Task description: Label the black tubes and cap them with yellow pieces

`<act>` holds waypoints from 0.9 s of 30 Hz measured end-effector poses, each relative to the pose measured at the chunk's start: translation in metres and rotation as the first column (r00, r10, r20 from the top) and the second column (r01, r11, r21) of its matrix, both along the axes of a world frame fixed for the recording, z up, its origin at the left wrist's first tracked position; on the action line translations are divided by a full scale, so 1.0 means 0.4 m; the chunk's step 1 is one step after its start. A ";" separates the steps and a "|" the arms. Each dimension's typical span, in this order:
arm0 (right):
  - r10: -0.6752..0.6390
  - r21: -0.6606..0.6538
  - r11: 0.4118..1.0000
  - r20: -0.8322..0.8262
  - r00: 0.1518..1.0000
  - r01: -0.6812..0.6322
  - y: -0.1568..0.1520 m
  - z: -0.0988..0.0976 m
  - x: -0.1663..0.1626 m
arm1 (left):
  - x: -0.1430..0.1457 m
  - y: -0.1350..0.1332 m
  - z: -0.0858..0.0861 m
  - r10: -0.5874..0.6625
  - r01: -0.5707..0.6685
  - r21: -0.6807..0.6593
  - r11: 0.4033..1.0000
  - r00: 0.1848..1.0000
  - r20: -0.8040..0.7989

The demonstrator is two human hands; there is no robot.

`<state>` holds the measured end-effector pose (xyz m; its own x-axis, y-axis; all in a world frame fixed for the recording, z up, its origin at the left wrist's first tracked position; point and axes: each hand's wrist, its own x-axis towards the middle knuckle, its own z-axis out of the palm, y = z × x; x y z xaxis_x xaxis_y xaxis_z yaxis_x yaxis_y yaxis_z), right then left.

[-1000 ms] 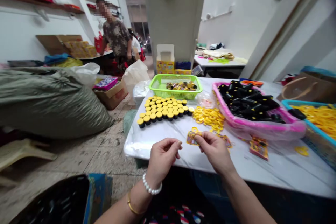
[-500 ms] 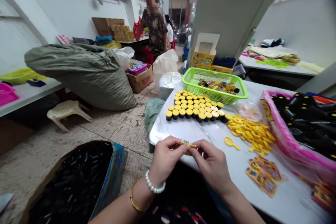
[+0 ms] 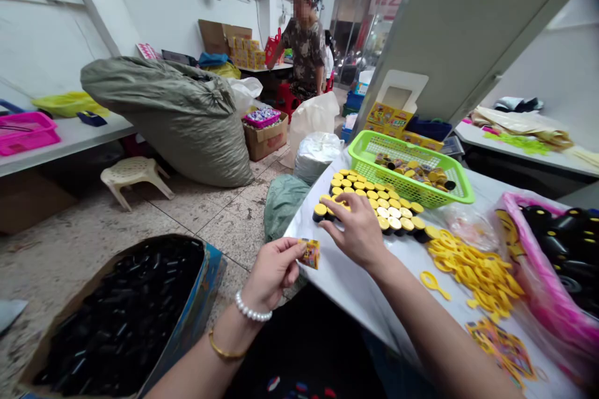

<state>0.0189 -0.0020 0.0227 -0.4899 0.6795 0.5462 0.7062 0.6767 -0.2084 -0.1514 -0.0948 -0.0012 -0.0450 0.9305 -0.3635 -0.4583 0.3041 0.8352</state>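
My left hand pinches a small colourful printed label between thumb and fingers, just off the table's near corner. My right hand is open, thumb and fingers apart, over the front of the rows of small black bottles with yellow caps. Its fingertips are close to the leftmost front bottle; whether they touch it I cannot tell. Part of the rows is hidden behind that hand. To the right lie a heap of yellow bubble wands, one loose wand and a pile of similar labels.
A green basket of labelled bottles stands behind the rows. At right is a pink-edged bag of black parts. A box of black bottles sits on the floor at left. Farther off are a stool, sacks and a person.
The hands have parted. My right hand has let go of the label and moved forward over the capped bottles; my left keeps the label, now flat in view. The camera has turned slightly left.
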 end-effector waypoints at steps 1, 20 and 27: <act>-0.017 0.058 0.998 0.111 0.994 0.010 0.022 -0.004 -0.013 | -0.003 0.003 -0.004 0.002 -0.001 -0.013 1.000 0.999 0.037; -0.344 -0.686 0.393 -0.728 0.593 -0.613 -0.093 -0.024 0.050 | 0.010 0.050 -0.011 -0.033 0.079 -0.076 0.994 0.880 0.475; -0.330 -0.701 0.517 -0.693 0.641 -0.492 -0.107 -0.015 0.047 | 0.025 0.047 -0.005 -0.006 0.053 -0.092 0.994 0.894 0.448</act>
<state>0.0378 -0.0447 0.0168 -0.3267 0.9441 -0.0441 -0.0033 -0.0477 -0.9989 -0.1413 -0.0761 -0.0032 0.1703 0.8869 -0.4294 -0.7650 0.3937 0.5097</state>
